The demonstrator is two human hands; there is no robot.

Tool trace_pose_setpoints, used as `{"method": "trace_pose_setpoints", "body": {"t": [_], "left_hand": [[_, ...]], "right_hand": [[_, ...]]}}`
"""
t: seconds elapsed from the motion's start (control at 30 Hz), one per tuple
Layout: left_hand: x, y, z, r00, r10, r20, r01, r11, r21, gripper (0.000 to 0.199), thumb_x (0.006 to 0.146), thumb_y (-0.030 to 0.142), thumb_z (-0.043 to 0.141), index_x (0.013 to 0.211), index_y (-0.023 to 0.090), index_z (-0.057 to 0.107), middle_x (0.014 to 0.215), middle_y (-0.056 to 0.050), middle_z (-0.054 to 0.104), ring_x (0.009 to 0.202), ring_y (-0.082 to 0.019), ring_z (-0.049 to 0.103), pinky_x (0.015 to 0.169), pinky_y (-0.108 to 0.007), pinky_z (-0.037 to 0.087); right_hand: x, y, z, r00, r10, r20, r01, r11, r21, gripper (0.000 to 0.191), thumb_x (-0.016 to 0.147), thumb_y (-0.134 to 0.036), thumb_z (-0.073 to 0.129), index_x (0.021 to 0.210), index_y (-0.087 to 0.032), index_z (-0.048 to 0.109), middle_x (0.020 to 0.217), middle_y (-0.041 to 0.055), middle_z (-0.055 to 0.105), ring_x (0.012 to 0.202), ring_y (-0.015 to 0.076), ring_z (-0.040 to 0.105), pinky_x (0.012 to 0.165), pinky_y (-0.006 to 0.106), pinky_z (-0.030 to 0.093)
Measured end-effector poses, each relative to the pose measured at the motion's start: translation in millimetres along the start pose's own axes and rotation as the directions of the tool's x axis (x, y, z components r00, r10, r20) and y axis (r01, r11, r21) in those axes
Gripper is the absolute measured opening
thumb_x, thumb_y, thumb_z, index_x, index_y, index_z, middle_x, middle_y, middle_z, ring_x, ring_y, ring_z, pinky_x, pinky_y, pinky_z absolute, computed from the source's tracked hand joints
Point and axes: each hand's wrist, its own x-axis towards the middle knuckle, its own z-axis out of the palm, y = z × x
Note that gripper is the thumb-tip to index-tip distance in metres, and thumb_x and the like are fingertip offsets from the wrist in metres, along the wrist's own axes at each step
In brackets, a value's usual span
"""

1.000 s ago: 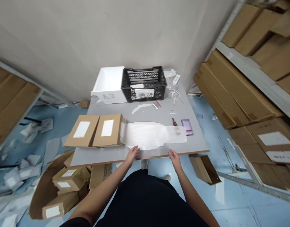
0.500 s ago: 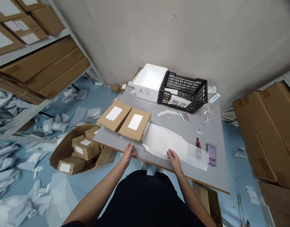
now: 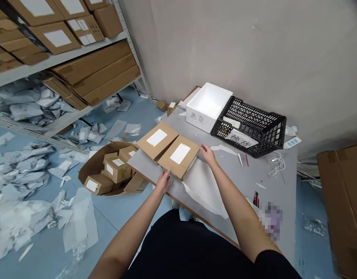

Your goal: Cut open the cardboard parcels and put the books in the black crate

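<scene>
Two flat cardboard boxes with white labels lie side by side on the table's left part. My left hand (image 3: 163,182) is at the front edge of the right-hand cardboard box (image 3: 169,164), fingers apart, fingertips by its near side. At that box's far right corner is my right hand (image 3: 207,154), its fingers stretched out and reaching the edge; firm contact is hard to tell. The other cardboard box (image 3: 150,149) sits just left of it. A white sheet of wrapping (image 3: 206,186) spreads under my right forearm, beside the box.
Behind stand a white foam box (image 3: 200,120) and a black plastic crate (image 3: 271,131). A utility knife (image 3: 256,199) lies at right near a blurred purple item (image 3: 273,221). Left of the table (image 3: 230,155), a big open carton (image 3: 85,170) holds smaller boxes; scrap packaging (image 3: 24,193) litters the floor.
My right hand has moved from the white sheet up and left to the right-hand box's far corner. My left hand has come closer to its front edge. The view has swung left.
</scene>
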Motion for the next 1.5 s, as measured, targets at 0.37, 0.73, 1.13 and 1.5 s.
{"method": "trace_pose_setpoints", "body": {"t": [0.37,0.73,1.13,1.5], "left_hand": [[18.8,4.2,12.1,0.993,0.018,0.120,-0.001,0.990,-0.139,0.058,0.077,0.039,0.076,0.129,0.030,0.051,0.138,-0.011,0.054,0.127,-0.029,0.052,0.092,-0.044,0.053],[18.8,4.9,26.1,0.974,0.163,0.155,-0.152,0.985,-0.079,0.072,0.080,0.042,0.072,0.143,0.035,0.037,0.144,-0.005,0.051,0.129,-0.025,0.051,0.098,-0.039,0.050],[-38.2,55.9,81.7,0.810,0.339,0.479,-0.422,0.904,0.074,0.074,0.081,0.043,0.070,0.145,0.029,0.035,0.144,-0.007,0.051,0.132,-0.026,0.048,0.110,-0.041,0.039],[-28.0,14.6,105.4,0.573,0.103,0.813,-0.553,0.780,0.291,0.087,0.075,0.041,0.074,0.149,0.024,0.032,0.149,-0.011,0.045,0.138,-0.031,0.039,0.115,-0.046,0.030]], "right_hand": [[75.1,-22.7,28.8,0.927,0.183,0.326,-0.032,0.907,-0.420,0.024,0.080,-0.038,0.067,0.094,-0.019,0.073,0.095,0.0076,0.075,0.085,0.0245,0.067,0.077,0.030,0.048],[11.9,2.9,-5.5,0.973,0.096,0.211,-0.032,0.957,-0.287,0.028,0.084,-0.037,0.057,0.101,-0.021,0.072,0.093,0.0037,0.074,0.084,0.0223,0.065,0.074,0.029,0.048],[-98.5,-11.2,-92.1,0.958,0.038,-0.284,0.000,0.991,0.132,0.050,0.083,-0.046,0.059,0.127,-0.022,0.061,0.128,0.0082,0.065,0.116,0.0287,0.059,0.102,0.044,0.044],[-256.3,74.4,-89.5,0.897,0.278,-0.345,-0.132,0.911,0.391,0.075,0.074,-0.035,0.069,0.142,-0.028,0.039,0.144,0.0091,0.048,0.132,0.0269,0.046,0.110,0.047,0.039]]}}
